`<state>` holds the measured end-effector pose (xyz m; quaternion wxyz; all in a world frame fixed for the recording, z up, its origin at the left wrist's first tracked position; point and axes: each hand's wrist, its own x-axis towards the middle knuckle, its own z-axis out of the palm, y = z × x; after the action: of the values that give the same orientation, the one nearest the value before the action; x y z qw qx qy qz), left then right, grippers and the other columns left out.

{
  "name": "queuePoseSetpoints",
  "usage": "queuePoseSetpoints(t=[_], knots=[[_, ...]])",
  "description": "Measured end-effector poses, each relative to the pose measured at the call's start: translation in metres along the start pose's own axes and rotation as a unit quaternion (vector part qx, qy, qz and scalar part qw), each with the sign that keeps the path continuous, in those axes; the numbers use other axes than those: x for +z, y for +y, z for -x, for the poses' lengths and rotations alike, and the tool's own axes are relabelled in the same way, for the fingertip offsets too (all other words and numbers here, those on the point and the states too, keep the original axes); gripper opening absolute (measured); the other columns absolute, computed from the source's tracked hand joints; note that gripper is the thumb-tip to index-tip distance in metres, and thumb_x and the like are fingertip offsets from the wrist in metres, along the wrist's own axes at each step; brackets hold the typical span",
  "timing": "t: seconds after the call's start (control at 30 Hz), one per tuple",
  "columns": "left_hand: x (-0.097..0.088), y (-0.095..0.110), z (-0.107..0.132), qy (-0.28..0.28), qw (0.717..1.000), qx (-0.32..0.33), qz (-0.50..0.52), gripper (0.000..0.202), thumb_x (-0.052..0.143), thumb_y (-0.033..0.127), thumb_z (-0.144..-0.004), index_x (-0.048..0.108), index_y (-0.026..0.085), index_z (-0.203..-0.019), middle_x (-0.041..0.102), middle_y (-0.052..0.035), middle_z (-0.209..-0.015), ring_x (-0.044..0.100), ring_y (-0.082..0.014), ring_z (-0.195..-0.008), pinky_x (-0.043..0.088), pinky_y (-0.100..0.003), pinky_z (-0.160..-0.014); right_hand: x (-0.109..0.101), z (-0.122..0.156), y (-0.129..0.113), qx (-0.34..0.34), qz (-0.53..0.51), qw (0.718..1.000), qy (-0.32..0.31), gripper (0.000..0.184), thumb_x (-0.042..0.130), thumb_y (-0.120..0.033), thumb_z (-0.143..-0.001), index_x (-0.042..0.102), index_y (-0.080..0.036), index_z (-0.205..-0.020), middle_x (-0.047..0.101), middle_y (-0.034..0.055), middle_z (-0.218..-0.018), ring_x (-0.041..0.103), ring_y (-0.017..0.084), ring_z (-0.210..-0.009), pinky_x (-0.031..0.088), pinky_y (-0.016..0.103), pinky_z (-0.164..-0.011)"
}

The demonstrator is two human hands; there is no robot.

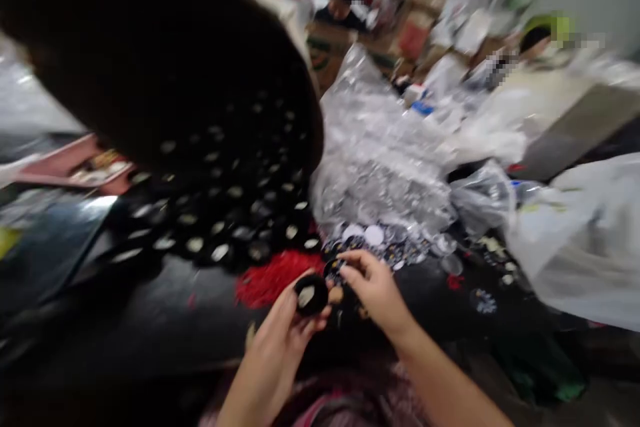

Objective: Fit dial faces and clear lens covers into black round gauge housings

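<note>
Two hands nearest us. Left grip (284, 323): fingers curled round a black disc (310, 295), pale centre up, presumably to keep that face in sight. Right grip (376, 290): thumb and fingertips pinching a printed disc (333, 271) just beside it, apparently by its edge, leaving the face mostly uncovered; blur limits us. Beyond, on the dark surface (190, 320), red strands (275, 277) and a pile (397, 247) of printed discs lie close, we judge for short reaches. Behind the strands, a container (165, 60) lies tipped, likely so its black pieces (195, 244) stay accessible. A clear bag (375, 160) slumps behind the pile. Farthest: a person (329, 16).
</note>
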<state>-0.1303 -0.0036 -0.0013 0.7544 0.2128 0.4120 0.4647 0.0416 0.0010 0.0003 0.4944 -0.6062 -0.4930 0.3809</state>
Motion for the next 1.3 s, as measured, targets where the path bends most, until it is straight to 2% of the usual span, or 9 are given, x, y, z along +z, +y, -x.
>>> queuePoseSetpoints(t=[0.1,0.27,0.4,0.57,0.67,0.87,1.03,1.2,1.3], knots=[[-0.007,-0.013,-0.007,0.025,0.998,-0.017,0.047,0.034,0.070,0.044,-0.084,0.071,0.017,-0.105,0.077,-0.0095,-0.099,0.071,-0.0189,-0.081,0.057,-0.027,-0.070,0.001,-0.003,0.011,0.052,-0.026,0.997,-0.042,0.025,0.063,-0.035,-0.084,0.066,-0.021,-0.105,0.066,0.0012,-0.086,0.062,0.017,-0.080,0.049,0.030,-0.075],[0.000,-0.023,-0.018,0.026,0.999,-0.009,0.035,0.026,0.067,0.040,-0.087,0.073,0.023,-0.105,0.076,-0.0058,-0.102,0.072,-0.0211,-0.093,0.058,-0.030,-0.080,-0.014,-0.004,0.010,0.053,0.037,0.997,-0.040,0.023,0.063,-0.034,-0.087,0.067,-0.025,-0.107,0.059,-0.0024,-0.075,0.055,0.014,-0.066,0.044,0.027,-0.061],[0.004,-0.030,-0.019,0.012,1.000,-0.014,0.015,0.026,0.066,0.039,-0.088,0.072,0.027,-0.111,0.075,-0.0031,-0.112,0.072,-0.0212,-0.096,0.059,-0.033,-0.083,-0.020,-0.005,0.003,0.011,0.081,0.996,-0.043,0.015,0.062,-0.028,-0.089,0.070,-0.025,-0.101,0.063,-0.0018,-0.079,0.057,0.014,-0.071,0.045,0.028,-0.066],[0.005,-0.037,-0.015,0.006,1.000,-0.029,-0.011,0.028,0.063,0.039,-0.090,0.071,0.030,-0.116,0.068,-0.0020,-0.129,0.061,-0.0240,-0.120,0.057,-0.032,-0.093,-0.008,-0.003,-0.007,-0.057,0.110,0.987,-0.103,0.014,0.059,-0.018,-0.092,0.070,-0.024,-0.098,0.065,-0.0005,-0.091,0.061,0.013,-0.087,0.047,0.027,-0.080],[0.000,-0.037,-0.014,-0.012,0.998,-0.026,-0.049,0.031,0.063,0.039,-0.091,0.068,0.033,-0.121,0.062,-0.0002,-0.137,0.054,-0.0245,-0.130,0.055,-0.032,-0.098,-0.003,-0.002,-0.010,-0.070,0.152,0.980,-0.112,0.009,0.059,-0.017,-0.092,0.065,-0.021,-0.097,0.063,0.0001,-0.090,0.060,0.013,-0.085,0.046,0.027,-0.078],[-0.011,-0.031,-0.014,-0.059,0.991,-0.046,-0.113,0.034,0.064,0.041,-0.091,0.067,0.034,-0.123,0.062,-0.0009,-0.136,0.057,-0.0266,-0.125,0.057,-0.033,-0.094,-0.005,-0.001,-0.016,-0.042,0.193,0.968,-0.152,0.005,0.059,-0.016,-0.091,0.059,-0.020,-0.090,0.062,-0.0012,-0.086,0.059,0.013,-0.080,0.045,0.026,-0.072],[-0.011,-0.032,-0.007,-0.078,0.992,-0.052,-0.084,0.032,0.066,0.039,-0.089,0.069,0.032,-0.121,0.066,-0.0019,-0.131,0.060,-0.0251,-0.121,0.057,-0.032,-0.093,-0.004,0.005,-0.016,-0.011,0.208,0.970,-0.126,0.009,0.063,-0.022,-0.089,0.055,-0.021,-0.085,0.059,-0.0017,-0.082,0.056,0.013,-0.074,0.044,0.027,-0.068],[-0.012,-0.035,0.003,-0.082,0.987,-0.083,-0.109,0.032,0.070,0.029,-0.085,0.066,0.025,-0.117,0.069,-0.0036,-0.123,0.064,-0.0237,-0.115,0.054,-0.035,-0.097,-0.009,0.024,-0.009,0.034,0.174,0.964,-0.196,0.013,0.057,-0.021,-0.091,0.056,-0.022,-0.103,0.061,0.0006,-0.094,0.057,0.014,-0.079,0.047,0.027,-0.070],[-0.017,-0.037,0.008,-0.067,0.983,-0.051,-0.163,0.027,0.069,0.024,-0.083,0.066,0.022,-0.110,0.072,-0.0043,-0.113,0.066,-0.0229,-0.110,0.052,-0.037,-0.099,-0.010,0.035,-0.007,0.016,0.171,0.963,-0.207,0.021,0.051,-0.013,-0.090,0.055,-0.021,-0.108,0.062,0.0028,-0.100,0.059,0.015,-0.088,0.048,0.030,-0.078]])
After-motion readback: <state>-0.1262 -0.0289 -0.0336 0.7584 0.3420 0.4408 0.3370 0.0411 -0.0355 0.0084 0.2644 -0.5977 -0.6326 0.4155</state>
